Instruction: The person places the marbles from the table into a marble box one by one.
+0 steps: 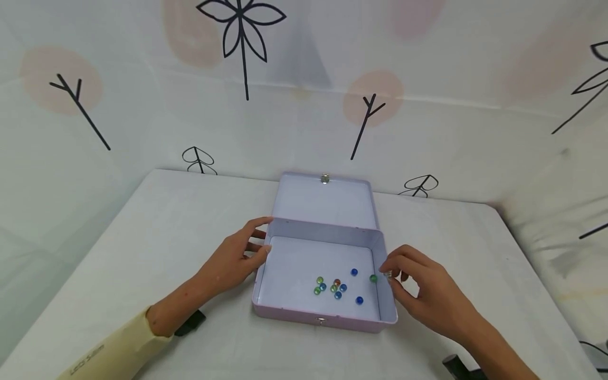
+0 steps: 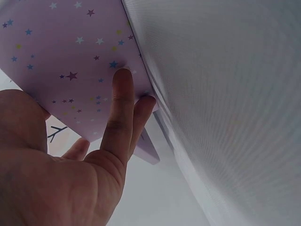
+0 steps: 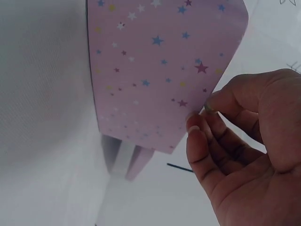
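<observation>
A lilac tin box (image 1: 315,312) with a starry outside sits on the table, its lid (image 1: 325,200) laid back. Several glass marbles (image 1: 337,282), blue, green and reddish, lie on its floor, mostly right of centre. At the left wall, my left hand (image 1: 233,261) grips the box. The left wrist view shows two fingers (image 2: 123,101) against the outer wall and the thumb over the rim. Beside the right rim, my right hand (image 1: 427,293) pinches a small marble (image 1: 388,274) between thumb and fingertips. In the right wrist view, fingers mostly hide that marble (image 3: 208,108).
The box stands on a white-covered table (image 1: 190,211). A pale cloth backdrop (image 1: 304,121) with line-drawn plants hangs behind and at the sides. Dark wrist gear (image 1: 190,323) shows under the left forearm, and a dark piece (image 1: 457,365) by the right.
</observation>
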`<state>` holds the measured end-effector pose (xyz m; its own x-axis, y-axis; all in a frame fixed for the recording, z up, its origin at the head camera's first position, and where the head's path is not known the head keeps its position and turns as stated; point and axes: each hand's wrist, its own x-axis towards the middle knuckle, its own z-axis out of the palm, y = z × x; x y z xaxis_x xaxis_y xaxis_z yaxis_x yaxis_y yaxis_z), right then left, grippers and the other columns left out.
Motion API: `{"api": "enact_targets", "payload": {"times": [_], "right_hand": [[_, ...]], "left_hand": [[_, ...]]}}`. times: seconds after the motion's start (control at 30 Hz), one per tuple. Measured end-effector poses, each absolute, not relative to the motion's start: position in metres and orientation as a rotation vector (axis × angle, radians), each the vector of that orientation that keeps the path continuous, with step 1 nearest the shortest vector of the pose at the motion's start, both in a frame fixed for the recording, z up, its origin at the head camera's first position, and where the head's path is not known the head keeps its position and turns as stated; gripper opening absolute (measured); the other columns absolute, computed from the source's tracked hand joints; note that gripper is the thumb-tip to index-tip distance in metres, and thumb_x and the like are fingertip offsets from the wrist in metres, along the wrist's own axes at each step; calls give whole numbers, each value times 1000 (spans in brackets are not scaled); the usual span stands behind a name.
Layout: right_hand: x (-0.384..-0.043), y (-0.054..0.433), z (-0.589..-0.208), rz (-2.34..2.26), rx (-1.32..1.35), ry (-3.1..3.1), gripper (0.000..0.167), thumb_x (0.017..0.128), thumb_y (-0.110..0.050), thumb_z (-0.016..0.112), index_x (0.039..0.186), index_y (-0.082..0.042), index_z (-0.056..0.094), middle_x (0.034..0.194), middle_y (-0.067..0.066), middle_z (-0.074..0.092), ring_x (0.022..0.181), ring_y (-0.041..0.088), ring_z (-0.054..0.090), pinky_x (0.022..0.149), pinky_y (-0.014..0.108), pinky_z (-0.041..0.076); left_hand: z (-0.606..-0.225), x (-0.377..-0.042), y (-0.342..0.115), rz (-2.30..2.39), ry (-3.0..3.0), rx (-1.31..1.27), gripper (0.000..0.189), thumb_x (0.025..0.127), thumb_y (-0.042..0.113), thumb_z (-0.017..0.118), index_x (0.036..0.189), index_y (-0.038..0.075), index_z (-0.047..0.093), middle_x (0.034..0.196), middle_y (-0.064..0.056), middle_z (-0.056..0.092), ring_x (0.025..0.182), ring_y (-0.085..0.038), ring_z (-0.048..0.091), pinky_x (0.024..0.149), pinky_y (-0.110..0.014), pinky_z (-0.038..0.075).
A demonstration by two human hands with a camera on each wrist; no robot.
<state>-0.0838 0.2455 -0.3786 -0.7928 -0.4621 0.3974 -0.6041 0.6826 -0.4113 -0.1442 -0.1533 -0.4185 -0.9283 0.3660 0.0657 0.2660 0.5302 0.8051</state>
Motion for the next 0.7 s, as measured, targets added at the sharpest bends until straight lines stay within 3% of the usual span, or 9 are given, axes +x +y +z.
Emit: {"api": "enact_targets", "payload": {"times": [0.7], "right_hand": [[-87, 250, -378, 789, 860, -2627, 51, 80, 12, 81, 108, -28, 68, 112, -15, 63, 92, -2, 58, 76, 13, 52]], "left_hand": [[-415, -144, -153, 1352, 2654, 548, 63, 107, 29, 63, 163, 36, 34, 139, -4, 63, 114, -21, 73, 91, -38, 63]]}}
